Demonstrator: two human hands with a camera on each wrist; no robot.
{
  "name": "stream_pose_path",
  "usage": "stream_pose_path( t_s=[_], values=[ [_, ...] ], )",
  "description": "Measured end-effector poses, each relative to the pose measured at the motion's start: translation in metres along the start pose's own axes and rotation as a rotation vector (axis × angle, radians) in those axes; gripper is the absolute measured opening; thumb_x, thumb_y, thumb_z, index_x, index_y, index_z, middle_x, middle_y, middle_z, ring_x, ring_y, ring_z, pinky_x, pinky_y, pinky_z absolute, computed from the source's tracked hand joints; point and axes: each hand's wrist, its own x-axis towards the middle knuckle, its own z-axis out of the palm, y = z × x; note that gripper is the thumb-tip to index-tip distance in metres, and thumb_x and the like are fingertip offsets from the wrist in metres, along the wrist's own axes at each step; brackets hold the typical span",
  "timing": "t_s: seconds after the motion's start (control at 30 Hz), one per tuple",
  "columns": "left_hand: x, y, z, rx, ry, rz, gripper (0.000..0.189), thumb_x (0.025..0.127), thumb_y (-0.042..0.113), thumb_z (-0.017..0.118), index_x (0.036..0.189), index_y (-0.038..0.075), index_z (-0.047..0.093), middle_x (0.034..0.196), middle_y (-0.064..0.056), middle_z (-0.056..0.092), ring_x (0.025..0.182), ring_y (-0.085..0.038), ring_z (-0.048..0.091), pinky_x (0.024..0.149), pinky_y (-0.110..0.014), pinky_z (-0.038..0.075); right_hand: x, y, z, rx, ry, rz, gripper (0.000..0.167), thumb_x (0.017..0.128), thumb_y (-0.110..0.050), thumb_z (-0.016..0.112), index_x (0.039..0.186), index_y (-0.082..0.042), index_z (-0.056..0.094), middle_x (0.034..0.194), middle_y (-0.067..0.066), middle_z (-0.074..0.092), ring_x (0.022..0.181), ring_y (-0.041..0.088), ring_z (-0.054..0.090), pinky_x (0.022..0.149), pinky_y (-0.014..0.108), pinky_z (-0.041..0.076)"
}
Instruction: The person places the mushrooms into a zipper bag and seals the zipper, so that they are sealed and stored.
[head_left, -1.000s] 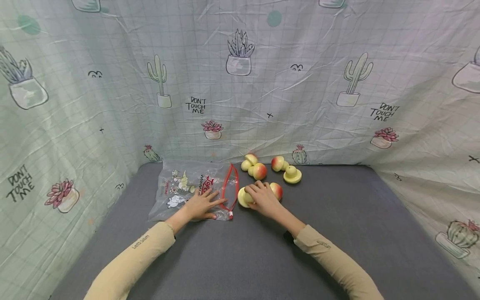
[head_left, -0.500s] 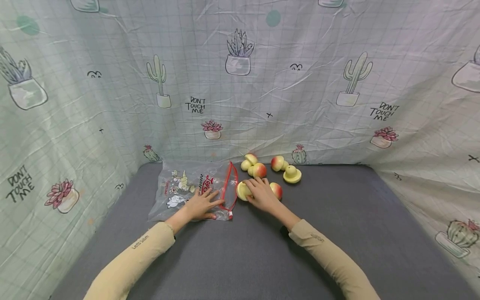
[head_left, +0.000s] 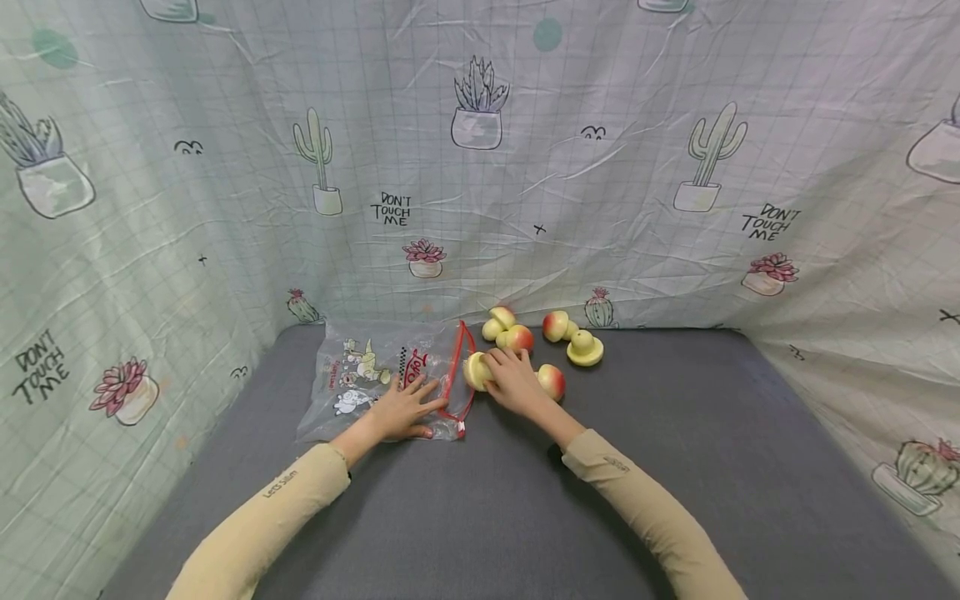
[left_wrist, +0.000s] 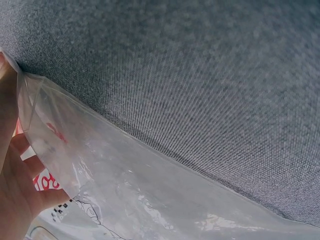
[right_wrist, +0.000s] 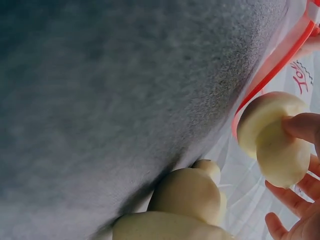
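A clear plastic zip bag [head_left: 420, 336] with a red zip edge and printed cartoon animals lies flat at the table's left side. My left hand [head_left: 403, 410] rests on it with fingers spread, close to the zip edge. In the left wrist view, the bag's clear film [left_wrist: 165, 190] stands up loosely beside that hand. With my right hand [head_left: 517, 385] I pinch a pale yellow toy mushroom [right_wrist: 282, 150] by its stem, thumb on one side and fingers on the other. Its cap is turned toward the bag's red zip edge [right_wrist: 280, 62].
A red-capped toy mushroom [head_left: 552, 382] lies just right of my right hand. Behind it are more mushrooms: one red-capped [head_left: 519, 338], one paler [head_left: 501, 320], another red-capped [head_left: 556, 326], and a yellow one [head_left: 585, 349] on its cap. A cactus-print cloth [head_left: 525, 250] hangs behind the grey table.
My right hand has moved left and slightly away from me, carrying the mushroom to the bag's zip edge. My left hand has stayed in place on the bag.
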Motion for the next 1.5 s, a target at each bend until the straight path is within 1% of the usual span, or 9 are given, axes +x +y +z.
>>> stream_pose_path(
  t_s=[0.13,0.27,0.47,0.7,0.97,1.1,1.23,1.37,1.5],
  values=[
    [0.001,0.000,0.001,0.019,0.008,-0.001,0.063,0.079,0.052,0.053,0.133,0.022,0.042,0.140,-0.014,0.037,0.128,-0.038,0.033,0.091,-0.066,0.027,0.005,-0.002,0.002,0.000,-0.003,0.024,0.035,0.076,-0.020,0.068,0.107,-0.009,0.057,0.104,0.004,0.058,0.093,0.023,0.055,0.075,0.042,0.036],
    [0.001,0.000,0.002,0.028,0.020,0.001,0.063,0.079,0.053,0.053,0.132,0.022,0.043,0.139,-0.014,0.038,0.127,-0.038,0.035,0.091,-0.066,0.029,0.010,-0.003,0.004,0.010,-0.022,0.055,0.035,0.077,-0.020,0.067,0.108,-0.009,0.056,0.105,0.004,0.058,0.092,0.023,0.055,0.076,0.043,0.037],
    [-0.001,0.002,0.000,0.013,0.049,0.011,0.062,0.079,0.052,0.054,0.132,0.021,0.044,0.138,-0.015,0.040,0.126,-0.040,0.036,0.090,-0.066,0.030,0.017,-0.006,0.011,0.028,-0.050,0.076,0.037,0.076,-0.020,0.068,0.109,-0.009,0.056,0.107,0.004,0.058,0.097,0.023,0.054,0.078,0.043,0.037],
    [-0.001,0.001,0.000,-0.009,0.043,0.016,0.063,0.077,0.052,0.055,0.131,0.020,0.045,0.137,-0.016,0.040,0.125,-0.042,0.036,0.091,-0.065,0.030,0.020,-0.007,0.014,0.004,-0.064,0.078,0.036,0.076,-0.020,0.067,0.108,-0.009,0.056,0.106,0.004,0.058,0.096,0.022,0.055,0.074,0.041,0.037],
    [0.001,0.001,0.001,0.003,0.046,0.023,0.063,0.077,0.052,0.056,0.131,0.021,0.045,0.137,-0.016,0.040,0.125,-0.042,0.036,0.090,-0.065,0.030,0.023,-0.003,0.021,-0.034,-0.089,0.103,0.038,0.077,-0.024,0.068,0.110,-0.011,0.055,0.108,0.004,0.058,0.097,0.021,0.055,0.075,0.041,0.040],
    [0.000,0.000,0.001,-0.007,0.027,0.029,0.059,0.077,0.051,0.056,0.130,0.026,0.045,0.138,-0.016,0.039,0.125,-0.043,0.035,0.090,-0.066,0.030,0.025,-0.003,0.023,-0.042,-0.083,0.117,0.038,0.076,-0.025,0.070,0.109,-0.012,0.055,0.105,0.006,0.056,0.094,0.024,0.053,0.074,0.042,0.041],
    [0.001,0.001,0.001,-0.024,0.022,0.043,0.054,0.078,0.048,0.055,0.129,0.032,0.046,0.139,-0.017,0.038,0.125,-0.044,0.034,0.088,-0.067,0.030,0.028,-0.002,0.025,-0.080,-0.081,0.139,0.040,0.076,-0.026,0.069,0.111,-0.013,0.055,0.103,0.007,0.054,0.093,0.025,0.051,0.073,0.042,0.041],
    [0.001,0.001,0.000,-0.026,0.044,0.063,0.052,0.078,0.046,0.057,0.128,0.033,0.047,0.137,-0.018,0.039,0.124,-0.045,0.035,0.085,-0.068,0.031,0.030,0.001,0.028,-0.110,-0.088,0.157,0.040,0.076,-0.027,0.069,0.111,-0.014,0.055,0.102,0.008,0.055,0.092,0.026,0.051,0.072,0.041,0.041],
    [0.002,0.002,0.000,-0.006,0.060,0.075,0.055,0.079,0.047,0.055,0.130,0.031,0.044,0.136,-0.017,0.041,0.122,-0.045,0.038,0.084,-0.068,0.033,0.032,0.003,0.030,-0.130,-0.076,0.172,0.038,0.076,-0.026,0.070,0.108,-0.014,0.055,0.100,0.008,0.055,0.089,0.026,0.050,0.070,0.040,0.040]
  ],
)
